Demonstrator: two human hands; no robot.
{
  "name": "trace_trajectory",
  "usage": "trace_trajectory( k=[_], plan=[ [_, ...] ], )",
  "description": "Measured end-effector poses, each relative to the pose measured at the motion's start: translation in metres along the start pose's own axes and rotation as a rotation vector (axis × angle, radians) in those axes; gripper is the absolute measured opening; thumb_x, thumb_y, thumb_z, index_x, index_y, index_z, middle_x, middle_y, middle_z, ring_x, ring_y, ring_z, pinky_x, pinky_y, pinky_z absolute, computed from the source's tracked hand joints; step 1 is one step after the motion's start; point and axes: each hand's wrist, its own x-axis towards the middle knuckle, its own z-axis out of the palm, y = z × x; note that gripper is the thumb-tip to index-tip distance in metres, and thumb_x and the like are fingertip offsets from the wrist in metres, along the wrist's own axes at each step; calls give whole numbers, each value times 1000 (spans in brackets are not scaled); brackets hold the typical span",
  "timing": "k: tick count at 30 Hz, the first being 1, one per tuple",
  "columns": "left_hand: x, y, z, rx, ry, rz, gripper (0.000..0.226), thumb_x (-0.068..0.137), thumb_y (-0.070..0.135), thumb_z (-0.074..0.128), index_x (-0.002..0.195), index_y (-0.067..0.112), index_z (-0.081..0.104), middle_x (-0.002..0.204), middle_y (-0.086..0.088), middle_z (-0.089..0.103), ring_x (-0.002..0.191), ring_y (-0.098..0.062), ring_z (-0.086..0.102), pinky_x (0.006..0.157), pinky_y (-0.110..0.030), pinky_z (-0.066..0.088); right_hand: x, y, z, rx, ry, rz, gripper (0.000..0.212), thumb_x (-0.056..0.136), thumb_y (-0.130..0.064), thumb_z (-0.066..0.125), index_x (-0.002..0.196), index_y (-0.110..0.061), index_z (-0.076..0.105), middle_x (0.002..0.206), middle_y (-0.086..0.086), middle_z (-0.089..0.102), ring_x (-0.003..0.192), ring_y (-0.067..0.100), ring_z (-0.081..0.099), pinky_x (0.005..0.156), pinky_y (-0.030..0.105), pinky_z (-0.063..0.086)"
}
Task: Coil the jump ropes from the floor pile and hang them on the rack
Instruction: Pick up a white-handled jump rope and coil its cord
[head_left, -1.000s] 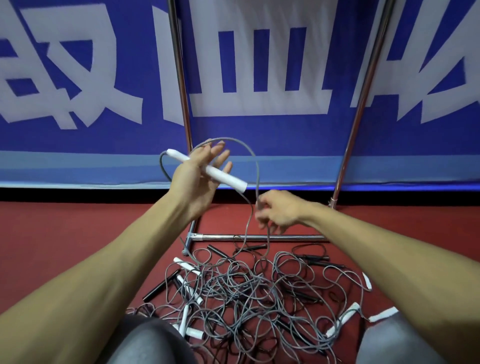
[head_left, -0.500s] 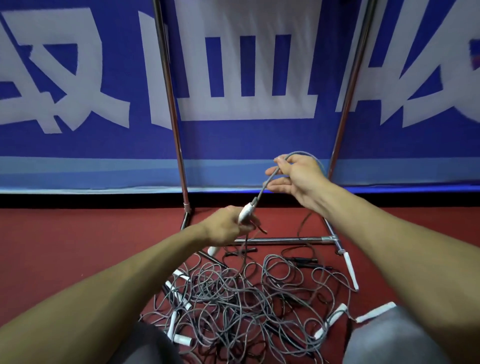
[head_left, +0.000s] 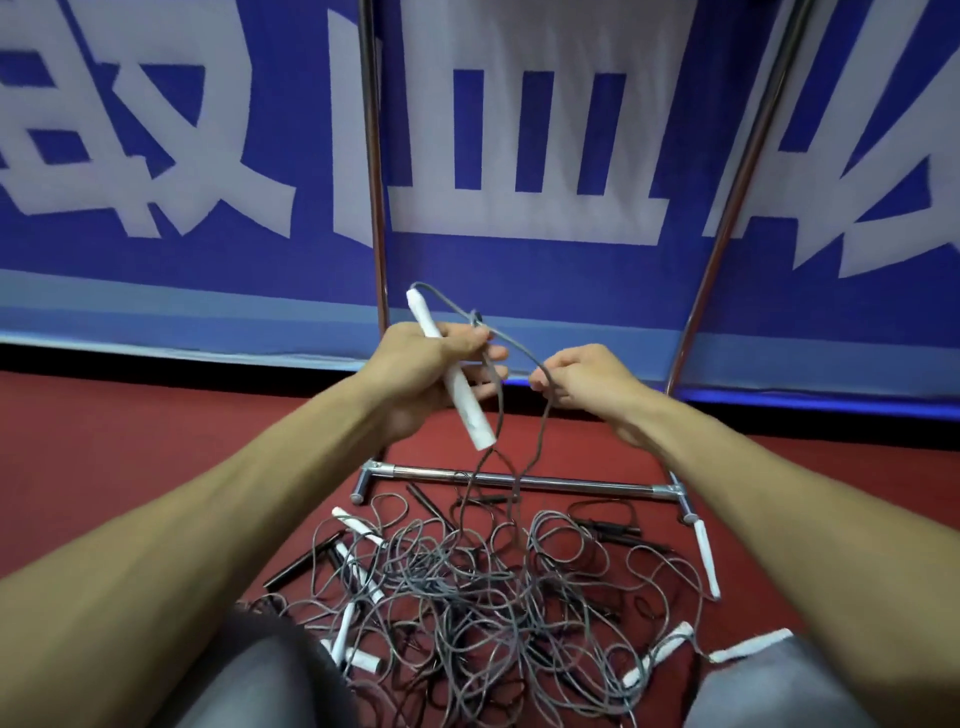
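The person's left hand (head_left: 421, 371) is wrapped around a white handle (head_left: 451, 371), the fingers closed on its middle so that only the two ends stick out, the upper end pointing up and away, the lower end down toward the floor. A grey cord (head_left: 511, 345) leaves the top of that handle, bends over the left fingertips and runs across to the right hand (head_left: 587, 382), whose thumb and fingers are pinched together on it; the exact contact point is hidden behind the curled fingers. From both hands two strands of the cord drop down to the floor pile (head_left: 483, 597), a loose tangle of grey cords with several white and black handles mixed in, lying on the red floor (head_left: 130, 457) between the person's knees. Which strand in the tangle belongs to the held rope cannot be followed. The near edge of the pile is covered by the grey-clad knees and forearms. The rack (head_left: 524, 480) shows only its lower crossbar, feet and two chrome uprights; its top is cut off by the frame edge, so its hanging bar is out of sight. Behind it hangs a blue banner (head_left: 519, 270) with large white characters, themselves cropped and slightly blurred.
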Motion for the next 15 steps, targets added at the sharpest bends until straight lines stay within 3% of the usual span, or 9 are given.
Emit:
trace_trajectory(
  k=[2, 4, 6, 9, 12, 15],
  plan=[
    [1, 4, 0, -109, 98, -23, 8, 96, 5, 55, 92, -1, 59, 87, -15, 69, 70, -24, 71, 67, -34, 61, 3, -5, 9, -79, 109, -36, 21, 84, -7, 56, 71, -23, 61, 83, -1, 64, 93, 22, 61, 92, 42, 52],
    [2, 7, -2, -226, 161, -69, 12, 99, 5, 50, 89, 0, 55, 89, -16, 68, 73, -24, 71, 68, -35, 61, 1, -9, 16, -148, 201, -56, 21, 83, -4, 51, 78, -25, 54, 96, 4, 62, 98, 27, 60, 83, 32, 48],
    [2, 11, -5, -285, 205, -113, 17, 101, 6, 45, 86, 2, 53, 96, -14, 66, 85, -26, 67, 77, -37, 57, -3, -10, 22, -225, 184, -57, 21, 83, -1, 47, 77, -21, 49, 98, 14, 62, 93, 30, 62, 75, 34, 47],
    [-3, 16, -7, -306, 210, -144, 27, 103, 5, 40, 80, 0, 53, 95, -13, 63, 95, -25, 61, 90, -37, 48, -16, -14, 38, -230, -106, -6, 18, 86, 2, 47, 88, -14, 55, 81, 12, 54, 72, 26, 55, 70, 37, 53],
    [-8, 18, -5, -345, 122, -152, 27, 103, 5, 39, 87, -4, 58, 88, -11, 66, 101, -22, 61, 88, -35, 48, -22, -14, 55, -177, -363, -29, 29, 88, 1, 55, 109, -18, 52, 91, 8, 51, 82, 20, 46, 63, 27, 44],
    [-8, 21, -5, -391, 75, -88, 24, 102, 7, 41, 91, -4, 59, 91, -10, 68, 95, -21, 65, 82, -35, 54, -22, -12, 61, -222, -501, -66, 16, 90, -1, 55, 100, -14, 56, 91, 10, 54, 76, 19, 47, 58, 25, 37]
  ],
)
